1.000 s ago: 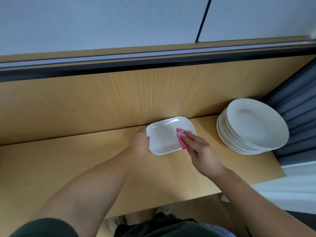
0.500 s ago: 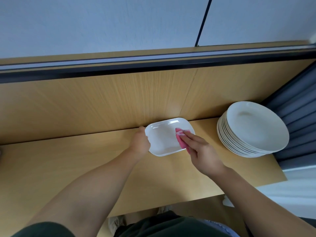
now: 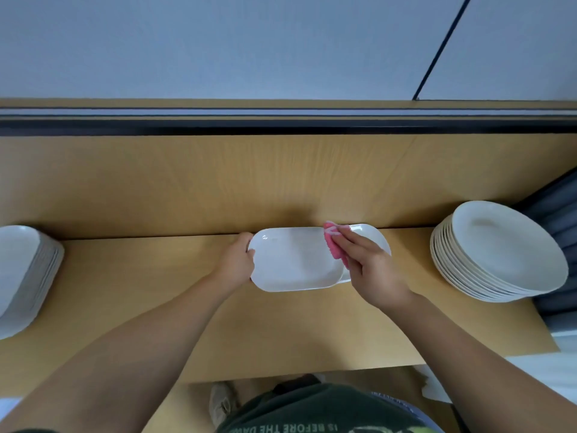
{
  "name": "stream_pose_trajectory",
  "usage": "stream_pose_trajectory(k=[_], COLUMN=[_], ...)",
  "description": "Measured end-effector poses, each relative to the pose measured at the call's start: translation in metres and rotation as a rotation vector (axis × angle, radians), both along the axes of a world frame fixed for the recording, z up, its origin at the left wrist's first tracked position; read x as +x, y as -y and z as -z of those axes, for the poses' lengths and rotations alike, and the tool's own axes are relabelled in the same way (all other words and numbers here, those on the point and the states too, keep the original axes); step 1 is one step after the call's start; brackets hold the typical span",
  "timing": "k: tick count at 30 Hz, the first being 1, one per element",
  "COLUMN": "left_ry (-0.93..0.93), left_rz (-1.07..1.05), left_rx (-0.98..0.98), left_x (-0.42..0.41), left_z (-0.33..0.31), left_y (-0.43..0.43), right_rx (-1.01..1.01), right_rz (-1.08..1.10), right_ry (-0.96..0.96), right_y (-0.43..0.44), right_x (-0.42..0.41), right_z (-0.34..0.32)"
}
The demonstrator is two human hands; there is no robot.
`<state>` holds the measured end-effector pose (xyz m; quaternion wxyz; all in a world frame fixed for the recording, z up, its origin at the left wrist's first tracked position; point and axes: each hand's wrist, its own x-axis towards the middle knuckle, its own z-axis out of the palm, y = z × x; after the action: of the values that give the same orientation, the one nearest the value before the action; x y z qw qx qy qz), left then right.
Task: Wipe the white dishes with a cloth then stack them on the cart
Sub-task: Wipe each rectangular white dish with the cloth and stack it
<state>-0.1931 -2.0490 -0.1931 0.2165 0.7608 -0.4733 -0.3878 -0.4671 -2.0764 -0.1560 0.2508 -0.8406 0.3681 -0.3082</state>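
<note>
Near the worktop's far edge, the left hand grips a white oblong ceramic dish by its left end; right-hand fingers press a pink cloth onto it.

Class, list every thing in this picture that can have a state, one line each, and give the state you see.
Rectangular dish: held at its left end, being wiped.
Pink cloth: pressed on the dish under the fingers.
Left hand: gripping the dish's left end.
Right hand: pressing the cloth.
Round plates: stacked at the right end of the wooden surface.
Dishes at left: stacked, partly out of view.
</note>
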Motion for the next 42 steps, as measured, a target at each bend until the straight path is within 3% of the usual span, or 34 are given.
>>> stream_pose_trajectory(k=[12, 19, 22, 26, 32, 37, 42], left_ry=[0.073, 0.202, 0.367, 0.413, 0.381, 0.36, 0.33], left_rz=[-0.15, 0.043, 0.201, 0.375, 0.425, 0.416, 0.412], left_rx=[0.095, 0.116, 0.154, 0.142, 0.187, 0.164, 0.148], left_x=[0.105, 0.123, 0.128, 0.134, 0.138, 0.141, 0.143], left_z=[0.024, 0.026, 0.024, 0.022, 0.027, 0.028, 0.029], left_y=[-0.09, -0.096, -0.095, -0.104, -0.104, -0.103, -0.104], right_rx=[0.017, -0.028, -0.067, -0.088, 0.131, 0.241, 0.257], right_rz=[-0.073, -0.084, -0.104, -0.12, -0.039, -0.027, -0.137], right_ry=[-0.065, -0.151, -0.234, -0.506, -0.95, -1.029, -0.983], right_y=[-0.039, -0.049, -0.043, -0.028, -0.043, -0.058, -0.069], right_x=[0.114, 0.147, 0.154, 0.169, 0.201, 0.221, 0.244], right_z=[0.008, 0.013, 0.024, 0.046, 0.079, 0.086, 0.081])
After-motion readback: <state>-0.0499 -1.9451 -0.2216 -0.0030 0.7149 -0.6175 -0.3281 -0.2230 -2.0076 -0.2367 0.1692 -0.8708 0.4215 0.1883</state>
